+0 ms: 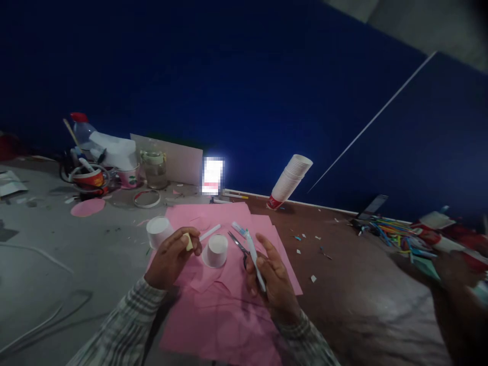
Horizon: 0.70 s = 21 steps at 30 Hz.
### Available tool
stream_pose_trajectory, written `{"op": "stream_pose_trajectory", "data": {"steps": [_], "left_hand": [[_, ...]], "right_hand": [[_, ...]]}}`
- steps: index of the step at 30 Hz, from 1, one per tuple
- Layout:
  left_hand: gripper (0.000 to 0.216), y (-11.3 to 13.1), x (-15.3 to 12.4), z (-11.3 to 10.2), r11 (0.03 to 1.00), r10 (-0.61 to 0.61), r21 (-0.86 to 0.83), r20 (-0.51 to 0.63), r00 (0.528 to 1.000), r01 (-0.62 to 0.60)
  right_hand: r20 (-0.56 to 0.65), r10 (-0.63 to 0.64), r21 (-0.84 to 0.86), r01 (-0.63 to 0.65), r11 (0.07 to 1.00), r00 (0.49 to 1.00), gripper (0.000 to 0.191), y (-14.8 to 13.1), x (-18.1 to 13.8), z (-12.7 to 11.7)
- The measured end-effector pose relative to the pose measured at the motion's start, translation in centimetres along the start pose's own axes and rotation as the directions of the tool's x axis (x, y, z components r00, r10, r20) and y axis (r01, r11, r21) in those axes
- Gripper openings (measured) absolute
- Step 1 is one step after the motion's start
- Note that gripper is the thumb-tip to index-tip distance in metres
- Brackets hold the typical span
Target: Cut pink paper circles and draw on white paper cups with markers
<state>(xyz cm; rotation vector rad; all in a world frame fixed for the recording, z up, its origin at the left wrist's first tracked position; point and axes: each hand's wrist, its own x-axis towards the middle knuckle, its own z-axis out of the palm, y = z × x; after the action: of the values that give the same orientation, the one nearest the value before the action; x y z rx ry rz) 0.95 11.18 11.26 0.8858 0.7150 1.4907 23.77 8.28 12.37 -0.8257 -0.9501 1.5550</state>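
Between the fingertips of my left hand [172,255] is a small pale yellow piece [188,242], perhaps paper. My right hand [273,279] grips a slim white pen-like tube [254,259], tilted with its upper end pointing away from me; its exact kind is unclear. Just beyond that hand lie dark-handled scissors [237,242], partly hidden by the fingers. Upside down between my hands stands a white paper cup [217,249], and another white cup [157,230] is behind my left hand. Pink paper sheets [224,325] spread beneath.
A tall leaning stack of paper cups [290,179] stands by the blue wall. To its left are a lit screen [212,175], a glass jar [154,170] and a pen-filled red cup [89,179]. At right, another person's hand [453,274] is near colourful pens [392,231].
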Motion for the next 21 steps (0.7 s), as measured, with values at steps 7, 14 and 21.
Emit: {"op": "stream_pose_trajectory", "data": {"steps": [7, 14, 21], "left_hand": [[0.011, -1.1, 0.1, -1.3, 0.953, -0.1, 0.273, -0.134, 0.986, 0.134], [0.05, -1.7, -1.5, -1.7, 0.633, -0.025, 0.773, -0.029, 0.999, 0.038], [0.077, -3.7, -0.3, -0.8, 0.664, -0.035, 0.747, 0.074, 0.997, -0.032]], "right_hand": [[-0.017, -0.191, 0.047, 0.192, 0.98, 0.981, 0.02, 0.3, 1.7, -1.6], [-0.032, -0.335, -0.181, 0.324, 0.928, 0.942, 0.029, 1.6, 3.1, -2.7], [0.092, -0.246, -0.352, 0.262, 0.898, 0.965, 0.034, 4.3, 3.7, -2.5]]}}
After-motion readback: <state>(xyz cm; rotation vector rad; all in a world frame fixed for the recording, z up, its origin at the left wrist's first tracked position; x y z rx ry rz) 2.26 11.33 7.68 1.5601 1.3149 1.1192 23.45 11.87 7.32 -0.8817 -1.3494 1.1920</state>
